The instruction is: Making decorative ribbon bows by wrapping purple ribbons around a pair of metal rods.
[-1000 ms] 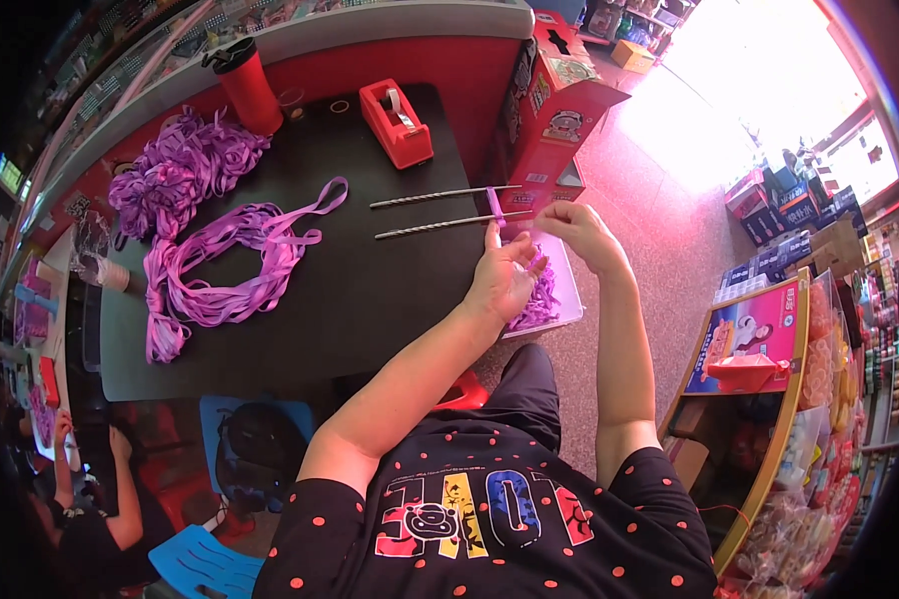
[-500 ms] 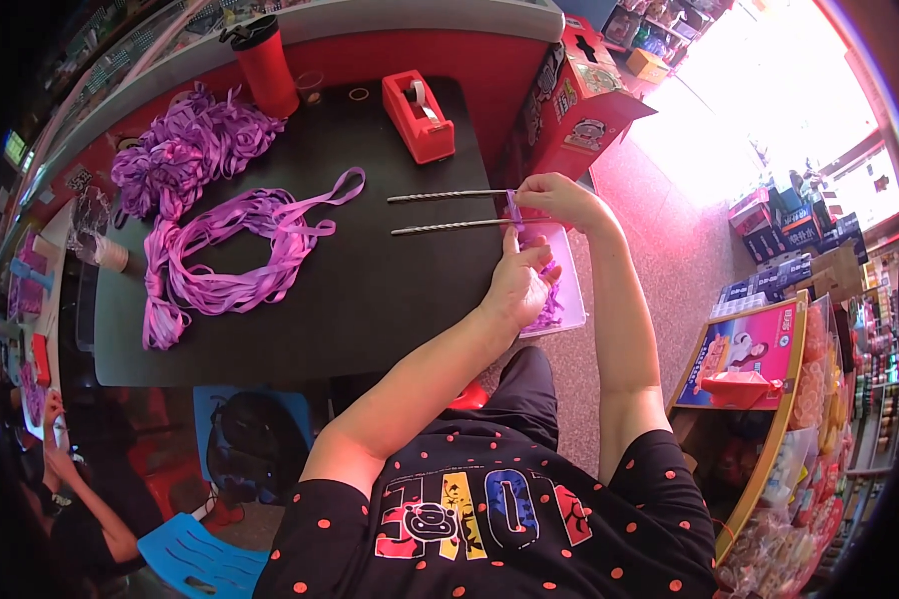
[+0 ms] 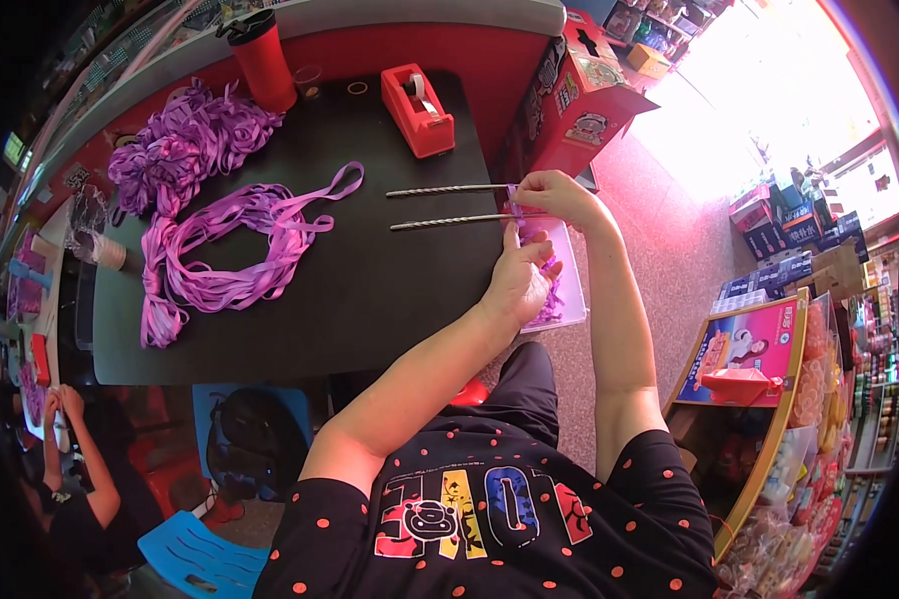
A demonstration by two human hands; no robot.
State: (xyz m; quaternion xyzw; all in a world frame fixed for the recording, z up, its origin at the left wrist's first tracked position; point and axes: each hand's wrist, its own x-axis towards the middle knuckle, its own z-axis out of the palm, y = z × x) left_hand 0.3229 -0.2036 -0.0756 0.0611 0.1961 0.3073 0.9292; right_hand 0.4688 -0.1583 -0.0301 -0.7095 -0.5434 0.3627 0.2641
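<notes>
Two thin twisted metal rods [image 3: 448, 222] lie side by side, pointing left over the right part of the black table [image 3: 370, 309]. A short piece of purple ribbon [image 3: 514, 203] is around the rods at their right ends. My right hand [image 3: 559, 198] is closed in a pinch on this ribbon from the right. Just below, my left hand [image 3: 519, 282] has one digit raised against the ribbon by the lower rod, its other fingers loosely curled. A white tray [image 3: 575, 290] with purple ribbon pieces sits beneath my hands, partly hidden by them.
A looped purple ribbon bundle [image 3: 235, 245] and a ribbon heap [image 3: 195, 145] lie on the table's left. Behind stand a red tape dispenser [image 3: 418, 112] and red tumbler [image 3: 263, 65]. A red carton [image 3: 581, 105] is beyond, a blue chair [image 3: 205, 559] lower left. Another person's hands [image 3: 62, 401] work at far left.
My hands stay at the ribbon on the rods, with only slight finger movement. At the far left, the other person's hands and forearms have shifted. The whole view has moved very slightly.
</notes>
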